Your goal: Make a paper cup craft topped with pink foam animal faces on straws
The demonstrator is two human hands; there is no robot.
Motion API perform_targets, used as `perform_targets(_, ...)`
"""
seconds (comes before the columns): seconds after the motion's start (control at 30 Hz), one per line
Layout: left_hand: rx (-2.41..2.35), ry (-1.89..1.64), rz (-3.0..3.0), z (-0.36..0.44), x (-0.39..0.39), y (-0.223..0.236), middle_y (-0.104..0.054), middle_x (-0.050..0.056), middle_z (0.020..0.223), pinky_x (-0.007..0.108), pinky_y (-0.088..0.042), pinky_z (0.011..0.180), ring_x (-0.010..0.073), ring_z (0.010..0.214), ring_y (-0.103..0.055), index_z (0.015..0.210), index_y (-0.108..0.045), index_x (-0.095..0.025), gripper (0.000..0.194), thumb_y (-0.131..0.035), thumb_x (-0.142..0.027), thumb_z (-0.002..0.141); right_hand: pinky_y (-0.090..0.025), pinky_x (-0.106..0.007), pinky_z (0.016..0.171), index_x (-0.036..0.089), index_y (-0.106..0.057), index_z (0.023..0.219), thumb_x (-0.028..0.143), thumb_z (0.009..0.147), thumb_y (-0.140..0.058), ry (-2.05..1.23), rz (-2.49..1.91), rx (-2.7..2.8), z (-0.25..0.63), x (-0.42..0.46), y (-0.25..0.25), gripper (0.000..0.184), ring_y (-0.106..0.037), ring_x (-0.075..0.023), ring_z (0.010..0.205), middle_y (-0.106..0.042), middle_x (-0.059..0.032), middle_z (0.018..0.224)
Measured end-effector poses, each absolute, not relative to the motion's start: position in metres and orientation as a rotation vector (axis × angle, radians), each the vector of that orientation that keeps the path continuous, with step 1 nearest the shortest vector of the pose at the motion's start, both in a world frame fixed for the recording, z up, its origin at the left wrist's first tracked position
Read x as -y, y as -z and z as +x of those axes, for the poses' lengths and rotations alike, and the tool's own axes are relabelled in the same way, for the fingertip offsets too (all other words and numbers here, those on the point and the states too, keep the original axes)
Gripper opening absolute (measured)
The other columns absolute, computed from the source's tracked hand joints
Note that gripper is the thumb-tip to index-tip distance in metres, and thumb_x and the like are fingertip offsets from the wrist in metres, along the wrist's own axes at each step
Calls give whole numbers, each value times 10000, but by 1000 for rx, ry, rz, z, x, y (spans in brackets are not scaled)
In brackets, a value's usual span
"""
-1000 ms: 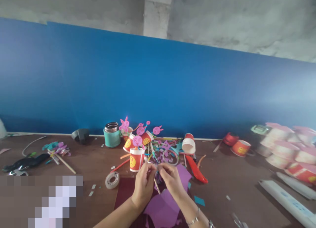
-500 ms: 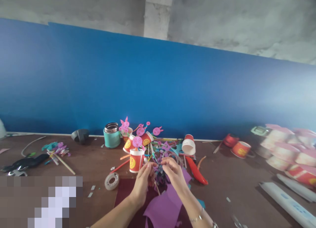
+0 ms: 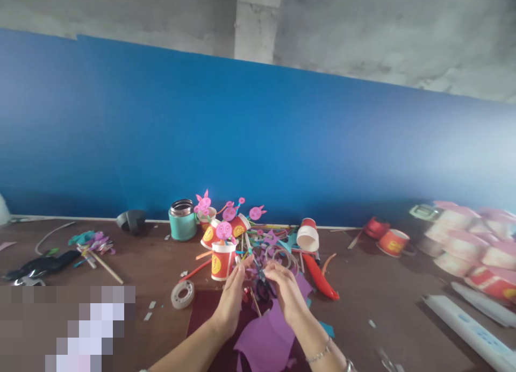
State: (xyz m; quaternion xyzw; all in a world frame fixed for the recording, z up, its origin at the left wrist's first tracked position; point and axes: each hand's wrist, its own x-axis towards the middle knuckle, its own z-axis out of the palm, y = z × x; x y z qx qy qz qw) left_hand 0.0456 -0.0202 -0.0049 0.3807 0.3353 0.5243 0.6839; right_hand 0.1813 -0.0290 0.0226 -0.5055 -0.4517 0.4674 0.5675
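My left hand [image 3: 231, 297] is held over the craft pile with its fingers stretched forward, and I see nothing in it. Across a narrow gap, my right hand [image 3: 284, 288] has its fingertips pressed together; whatever they may hold is too small to make out. Dark-handled scissors [image 3: 264, 290] lie between the hands, close to the right fingertips. Sheets of purple foam or paper [image 3: 264, 334] spread beneath the right wrist. Just beyond the left hand stands a red paper cup [image 3: 223, 264] with a pink animal face [image 3: 224, 230] rising from it.
A roll of clear tape [image 3: 183, 294] lies to the left, and a turquoise jar [image 3: 183, 220] stands behind. On the right are a red tapered object [image 3: 321, 277], a tipped paper cup [image 3: 308, 236] and a white power strip [image 3: 463, 329]. Stacked cups [image 3: 479, 243] stand farther right.
My left fingers have straightened from a curled pinch. My right fingertips have dropped slightly and drawn together, and more of the scissors shows between the hands.
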Motion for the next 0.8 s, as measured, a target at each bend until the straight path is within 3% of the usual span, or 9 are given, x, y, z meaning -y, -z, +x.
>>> perform_targets(0.07,-669,-1177,828,45,19,4,-593,82,1217,324,-386,956,232,1150,-497,1121,-634,-202,414,-539,-464,814,-326,-246,591,175,-560,563,270,641,-622,-1202,-1191,1127,181,32,-27,139,-438,-130,601,-508,27,592)
perform_targets(0.17,-643,-1127,793,45,18,5,-579,82,1258,346,-318,1032,251,1243,-426,1105,-649,-189,394,-556,-435,812,-299,-233,565,162,-576,598,259,647,-639,-1359,-1210,1259,178,36,-32,126,-404,-103,555,-487,45,550)
perform_targets(0.4,-683,-1086,811,45,19,6,-578,75,1266,345,-409,930,268,1148,-510,1121,-645,-202,406,-575,-434,796,-339,-226,551,152,-557,615,248,676,-645,-1369,-1150,1331,168,37,-24,144,-467,-105,544,-554,29,559)
perform_targets(0.6,-653,-1047,851,44,18,3,-575,83,1266,300,-453,775,268,1164,-490,1165,-613,-216,407,-537,-427,824,-354,-220,545,148,-557,601,252,712,-639,-1325,-1137,1351,169,36,-23,172,-476,-101,539,-554,29,559)
perform_targets(0.8,-608,-1020,857,43,18,4,-577,86,1260,313,-448,777,273,1148,-496,1197,-589,-230,426,-529,-430,827,-328,-210,469,142,-573,586,306,704,-671,-1275,-1213,1379,167,36,-23,224,-457,-93,472,-545,30,515)
